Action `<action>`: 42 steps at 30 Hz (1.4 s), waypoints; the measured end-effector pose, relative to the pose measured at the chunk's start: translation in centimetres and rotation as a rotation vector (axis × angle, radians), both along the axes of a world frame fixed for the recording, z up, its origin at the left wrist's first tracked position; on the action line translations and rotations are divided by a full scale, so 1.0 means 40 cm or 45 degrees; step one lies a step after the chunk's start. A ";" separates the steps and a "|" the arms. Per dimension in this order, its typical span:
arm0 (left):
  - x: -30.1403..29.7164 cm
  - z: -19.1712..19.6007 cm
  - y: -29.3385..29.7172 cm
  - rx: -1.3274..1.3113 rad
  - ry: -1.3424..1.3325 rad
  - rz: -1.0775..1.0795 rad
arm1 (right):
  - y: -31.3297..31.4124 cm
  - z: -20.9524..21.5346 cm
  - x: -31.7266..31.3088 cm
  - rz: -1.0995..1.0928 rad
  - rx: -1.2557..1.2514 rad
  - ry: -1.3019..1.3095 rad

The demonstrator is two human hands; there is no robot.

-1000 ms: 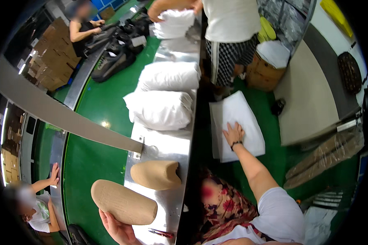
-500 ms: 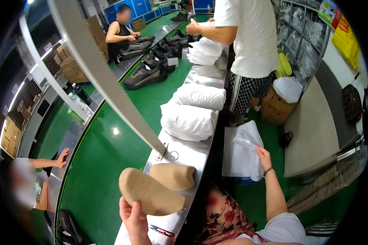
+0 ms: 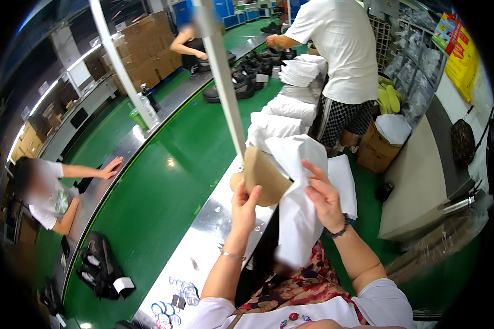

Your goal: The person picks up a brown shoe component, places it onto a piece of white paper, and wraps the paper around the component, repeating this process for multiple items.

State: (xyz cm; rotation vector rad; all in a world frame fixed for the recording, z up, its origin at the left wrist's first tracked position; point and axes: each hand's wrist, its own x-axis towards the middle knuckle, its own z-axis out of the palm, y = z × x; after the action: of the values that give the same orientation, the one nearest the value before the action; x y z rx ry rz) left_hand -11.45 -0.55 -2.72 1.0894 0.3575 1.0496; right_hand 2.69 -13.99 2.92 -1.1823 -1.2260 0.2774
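My left hand (image 3: 245, 206) grips a curved tan insole-like piece (image 3: 263, 174), thumb on its near face. Another tan piece (image 3: 236, 180) shows partly behind it, over the metal bench (image 3: 217, 211). A limp white sheet (image 3: 299, 222), paper or thin cloth, hangs from my right hand (image 3: 324, 198), its fingers closed on the right edge. The sheet's upper part touches or overlaps the tan piece's right side. More white sheets (image 3: 344, 186) lie to the right, behind my right hand.
White wrapped bundles (image 3: 276, 126) and a white stack (image 3: 299, 71) line the bench beyond. A metal post (image 3: 225, 82) rises from its edge. Shoes (image 3: 101, 268) rest on the green belt (image 3: 164, 219). Co-workers are at far left (image 3: 46, 189), across the belt, and ahead (image 3: 340, 49).
My right hand has brought a white sheet from the right across to the tan piece. My left hand has moved right and up with the piece, now more upright. The view has turned left.
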 end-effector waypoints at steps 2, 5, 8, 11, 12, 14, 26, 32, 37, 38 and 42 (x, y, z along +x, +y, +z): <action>-0.004 0.008 -0.023 -0.104 -0.138 -0.059 | 0.027 0.012 -0.064 -0.008 -0.046 -0.154; -0.034 0.008 -0.039 -0.170 -0.216 -0.191 | 0.066 0.007 -0.080 -0.011 -0.050 -0.523; -0.063 0.020 -0.060 -0.201 -0.255 -0.164 | 0.093 0.019 -0.109 -0.130 -0.092 -0.686; -0.083 0.051 -0.091 -0.519 -0.345 -0.228 | 0.108 0.059 -0.154 -0.295 -0.136 -0.985; -0.091 0.035 -0.084 -0.481 -0.320 -0.240 | 0.113 0.065 -0.161 -0.339 -0.165 -1.097; -0.105 0.005 -0.065 -0.406 -0.269 -0.270 | 0.123 0.072 -0.159 -0.421 -0.317 -1.249; -0.148 0.057 -0.078 -0.611 -0.427 -0.323 | 0.142 0.076 -0.103 0.155 -0.656 -0.919; -0.145 0.051 -0.070 -0.526 -0.433 -0.327 | 0.168 0.080 -0.083 0.371 -0.762 -1.038; -0.147 0.019 -0.060 -0.517 -0.404 -0.316 | 0.166 0.061 -0.083 0.374 -0.731 -1.059; -0.148 0.019 -0.061 -0.538 -0.404 -0.325 | 0.165 0.058 -0.091 0.335 -0.723 -1.053; -0.160 0.040 -0.057 -0.520 -0.386 -0.396 | 0.163 0.062 -0.110 0.231 -0.710 -1.028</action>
State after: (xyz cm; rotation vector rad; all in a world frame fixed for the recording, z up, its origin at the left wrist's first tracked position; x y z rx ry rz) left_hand -17.86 -2.82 -1.11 0.5854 0.1411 0.8019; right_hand -1.71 -7.46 5.38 -1.7531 -2.0504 0.2962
